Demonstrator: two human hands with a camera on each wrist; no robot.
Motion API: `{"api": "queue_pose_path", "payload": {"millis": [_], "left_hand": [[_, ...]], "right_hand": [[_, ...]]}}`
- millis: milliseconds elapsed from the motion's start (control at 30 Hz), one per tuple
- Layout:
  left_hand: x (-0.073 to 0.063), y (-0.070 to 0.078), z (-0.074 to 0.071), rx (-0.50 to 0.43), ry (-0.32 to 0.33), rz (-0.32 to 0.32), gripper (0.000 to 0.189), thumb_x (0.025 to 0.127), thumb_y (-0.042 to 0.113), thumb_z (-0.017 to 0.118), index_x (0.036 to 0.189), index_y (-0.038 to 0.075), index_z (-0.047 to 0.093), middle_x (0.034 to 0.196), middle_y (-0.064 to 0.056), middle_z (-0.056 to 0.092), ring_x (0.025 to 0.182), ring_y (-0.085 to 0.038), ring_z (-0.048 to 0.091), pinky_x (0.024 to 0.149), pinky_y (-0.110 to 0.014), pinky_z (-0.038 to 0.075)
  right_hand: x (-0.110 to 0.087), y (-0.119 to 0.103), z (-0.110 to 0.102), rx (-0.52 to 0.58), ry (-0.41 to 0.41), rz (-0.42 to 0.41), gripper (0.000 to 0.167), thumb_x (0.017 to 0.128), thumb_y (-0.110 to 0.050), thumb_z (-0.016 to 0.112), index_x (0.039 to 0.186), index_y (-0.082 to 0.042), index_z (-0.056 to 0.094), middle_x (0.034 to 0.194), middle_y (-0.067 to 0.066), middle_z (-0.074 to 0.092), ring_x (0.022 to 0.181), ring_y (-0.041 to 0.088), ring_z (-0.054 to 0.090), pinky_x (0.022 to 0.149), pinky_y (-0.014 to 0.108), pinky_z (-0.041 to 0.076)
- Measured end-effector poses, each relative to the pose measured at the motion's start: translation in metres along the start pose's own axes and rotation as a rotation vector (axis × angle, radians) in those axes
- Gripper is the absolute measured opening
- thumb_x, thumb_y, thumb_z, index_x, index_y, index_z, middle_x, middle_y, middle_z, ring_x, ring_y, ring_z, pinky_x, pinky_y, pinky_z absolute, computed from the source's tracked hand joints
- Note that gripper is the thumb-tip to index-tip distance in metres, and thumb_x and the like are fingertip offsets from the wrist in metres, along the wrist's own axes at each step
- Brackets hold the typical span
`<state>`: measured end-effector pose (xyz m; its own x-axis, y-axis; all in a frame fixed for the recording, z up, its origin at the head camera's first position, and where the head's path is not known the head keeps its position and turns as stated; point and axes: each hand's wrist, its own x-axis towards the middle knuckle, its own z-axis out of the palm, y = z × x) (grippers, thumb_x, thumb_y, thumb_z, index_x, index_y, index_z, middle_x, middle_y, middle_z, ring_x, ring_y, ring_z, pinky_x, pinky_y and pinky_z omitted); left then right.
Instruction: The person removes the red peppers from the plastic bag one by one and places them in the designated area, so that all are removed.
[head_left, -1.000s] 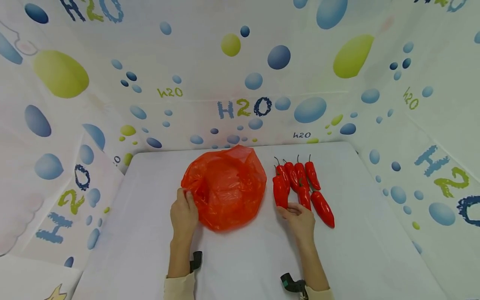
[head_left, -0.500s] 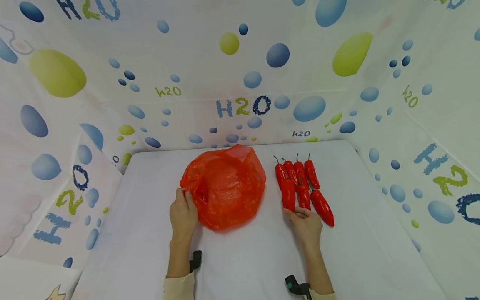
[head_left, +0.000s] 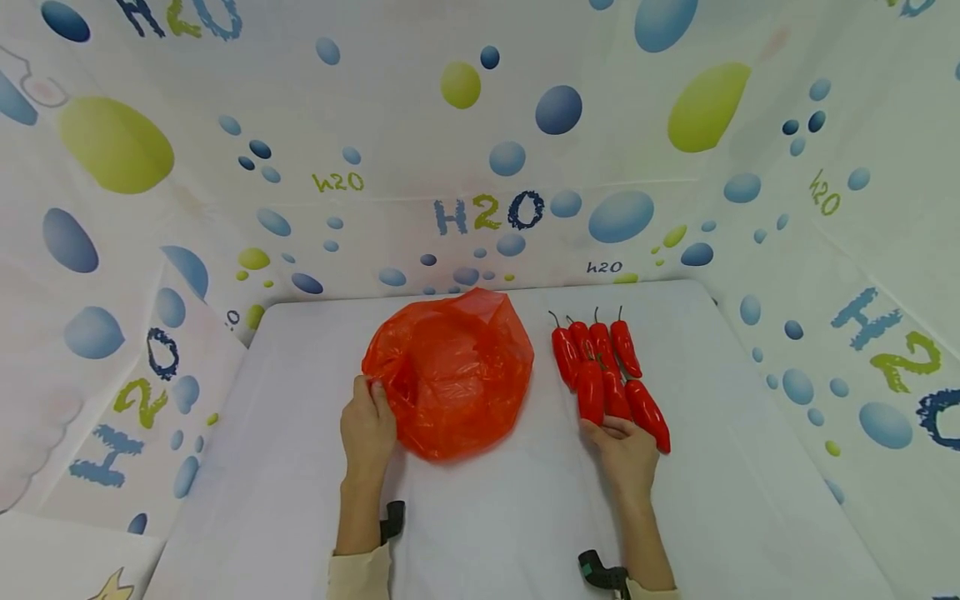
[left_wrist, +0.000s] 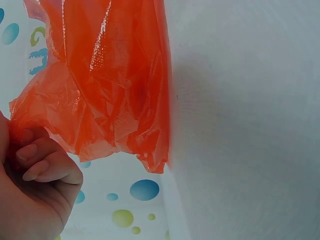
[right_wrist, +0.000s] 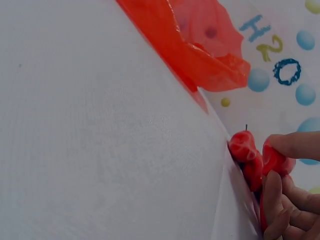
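Note:
In the head view an orange-red plastic bag (head_left: 465,383) stands on the table with its mouth wide. My left hand (head_left: 368,429) pinches the bag's left rim; the left wrist view shows curled fingers (left_wrist: 52,167) gathering the film. To the right lie several red chili peppers (head_left: 626,346) with thin dark stems, close together in rough rows. My right hand (head_left: 626,458) pinches the lower end of one chili pepper (head_left: 590,392) between thumb and fingers, at the front of the group. The right wrist view shows this chili pepper (right_wrist: 275,157) raised a little above the others.
The table is covered with a white cloth (head_left: 487,533). Behind it and at both sides hang white curtains (head_left: 390,100) with blue and green spots and lettering. A single chili pepper (head_left: 648,417) lies just right of my right hand.
My right hand has moved to the right with the chili pepper, from the group's left edge to in front of its middle. My left hand and the bag have stayed put.

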<state>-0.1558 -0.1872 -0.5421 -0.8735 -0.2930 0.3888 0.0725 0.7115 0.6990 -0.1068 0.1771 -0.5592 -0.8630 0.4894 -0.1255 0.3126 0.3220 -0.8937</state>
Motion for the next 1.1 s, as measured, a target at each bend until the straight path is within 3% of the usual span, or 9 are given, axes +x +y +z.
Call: {"api": "queue_pose_path", "payload": {"millis": [500,1100], "left_hand": [[0.0,-0.003,0.002,0.001,0.005,0.013,0.019,0.111,0.014,0.046,0.106,-0.003,0.052,0.065,-0.012,0.05,0.059,-0.03,0.05,0.056,-0.038,0.041],[0.0,0.0,0.001,0.002,-0.038,-0.026,0.021,0.112,0.019,0.046,0.11,-0.001,0.052,0.068,-0.011,0.052,0.062,-0.029,0.051,0.059,-0.038,0.044]], "right_hand": [[0.005,0.012,-0.005,-0.093,0.04,-0.038,0.046,0.087,-0.036,0.087,0.117,-0.003,0.076,0.101,0.016,0.077,0.096,0.032,0.071,0.073,0.027,0.054],[0.007,0.016,-0.005,-0.144,0.061,-0.104,0.036,0.086,-0.028,0.087,0.107,0.0,0.077,0.094,0.018,0.077,0.084,0.032,0.074,0.067,0.03,0.055]]}}
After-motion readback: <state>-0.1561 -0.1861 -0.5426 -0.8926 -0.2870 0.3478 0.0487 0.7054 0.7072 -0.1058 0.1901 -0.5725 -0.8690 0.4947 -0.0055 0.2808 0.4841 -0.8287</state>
